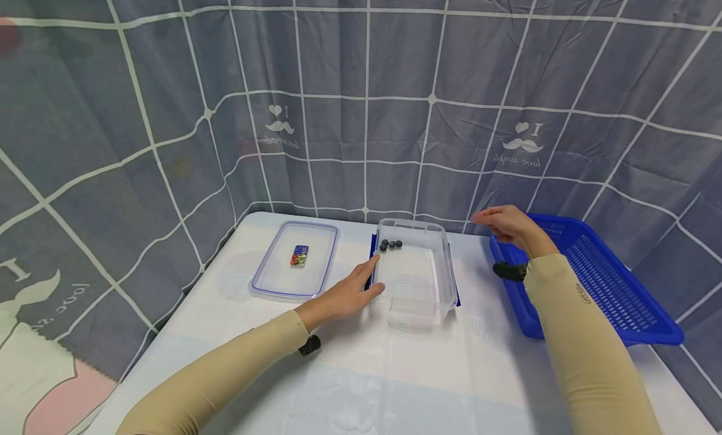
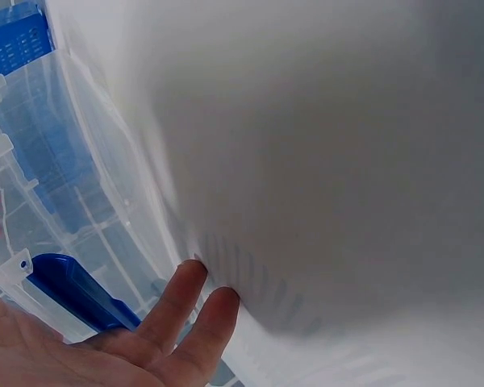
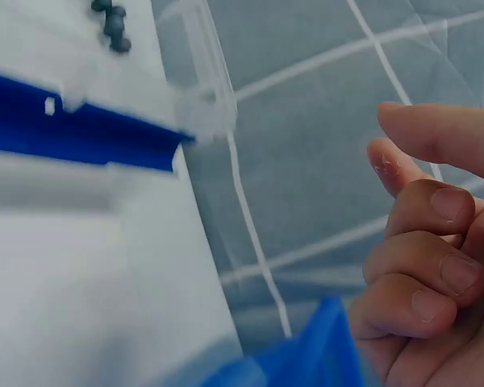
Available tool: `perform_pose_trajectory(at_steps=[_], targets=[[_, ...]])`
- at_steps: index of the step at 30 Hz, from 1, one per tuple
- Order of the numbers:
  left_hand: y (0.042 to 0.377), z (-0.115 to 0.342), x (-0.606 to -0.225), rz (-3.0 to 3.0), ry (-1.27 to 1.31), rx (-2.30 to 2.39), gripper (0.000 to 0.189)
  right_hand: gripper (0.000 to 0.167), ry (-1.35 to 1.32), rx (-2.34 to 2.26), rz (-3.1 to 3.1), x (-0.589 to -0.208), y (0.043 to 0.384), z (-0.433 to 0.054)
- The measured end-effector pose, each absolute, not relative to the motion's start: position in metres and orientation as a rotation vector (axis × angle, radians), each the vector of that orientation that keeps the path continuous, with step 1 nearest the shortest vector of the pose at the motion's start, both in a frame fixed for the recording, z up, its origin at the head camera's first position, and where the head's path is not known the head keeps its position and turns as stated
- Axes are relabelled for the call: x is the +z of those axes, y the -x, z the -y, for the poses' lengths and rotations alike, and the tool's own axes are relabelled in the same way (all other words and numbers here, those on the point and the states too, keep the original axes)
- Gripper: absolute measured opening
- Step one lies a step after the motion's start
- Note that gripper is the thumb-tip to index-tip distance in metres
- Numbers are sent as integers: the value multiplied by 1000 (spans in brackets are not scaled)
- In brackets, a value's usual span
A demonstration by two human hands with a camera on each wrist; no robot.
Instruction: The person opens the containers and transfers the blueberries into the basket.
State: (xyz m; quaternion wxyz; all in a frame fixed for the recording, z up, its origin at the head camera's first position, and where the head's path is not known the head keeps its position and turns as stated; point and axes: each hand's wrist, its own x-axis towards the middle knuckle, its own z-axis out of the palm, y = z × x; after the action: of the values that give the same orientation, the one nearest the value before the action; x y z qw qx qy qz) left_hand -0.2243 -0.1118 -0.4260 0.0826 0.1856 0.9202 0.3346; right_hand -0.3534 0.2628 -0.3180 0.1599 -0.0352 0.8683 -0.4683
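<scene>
In the head view, a clear plastic box (image 1: pixel 414 266) with blue side clips stands at the table's middle. Several blueberries (image 1: pixel 392 245) lie together at its far left corner. My left hand (image 1: pixel 351 291) rests against the box's left side, fingers extended; the left wrist view shows the fingertips (image 2: pixel 222 302) beside a blue clip (image 2: pixel 77 290). My right hand (image 1: pixel 510 225) hovers between the box and a blue basket (image 1: pixel 637 291). Seen from the right wrist, its fingers (image 3: pixel 419 266) are loosely curled, thumb near the index finger, and no object shows between them.
The box's lid (image 1: pixel 276 284), clear with a blue rim, lies flat on the left and bears a small fruit-printed label (image 1: pixel 299 256). A grey gridded curtain (image 1: pixel 395 128) hangs behind the white table (image 1: pixel 429 378). The basket reaches the table's right edge.
</scene>
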Motion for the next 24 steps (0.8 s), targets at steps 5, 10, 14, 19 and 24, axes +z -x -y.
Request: perform_pose_trajectory(at_steps=[5,10,14,19,24], targets=[[223,111,-424,-2745,-553,1002,75,50,99,-1423,-2423,-322,356,-238],[223,111,-424,-2747,-546,988,76,49,133,-1500,-2354,-332,359,-214],[223,111,-425,-2749,-553,986,76,47,151,-1538,-2320,-339,360,-195],[223,112,-426,-2745,-561,998,75,44,136,-1594,-2279,-346,363,-172],[224,112,-426,-2743,-554,1001,77,46,138,-1609,-2248,-354,367,-153]])
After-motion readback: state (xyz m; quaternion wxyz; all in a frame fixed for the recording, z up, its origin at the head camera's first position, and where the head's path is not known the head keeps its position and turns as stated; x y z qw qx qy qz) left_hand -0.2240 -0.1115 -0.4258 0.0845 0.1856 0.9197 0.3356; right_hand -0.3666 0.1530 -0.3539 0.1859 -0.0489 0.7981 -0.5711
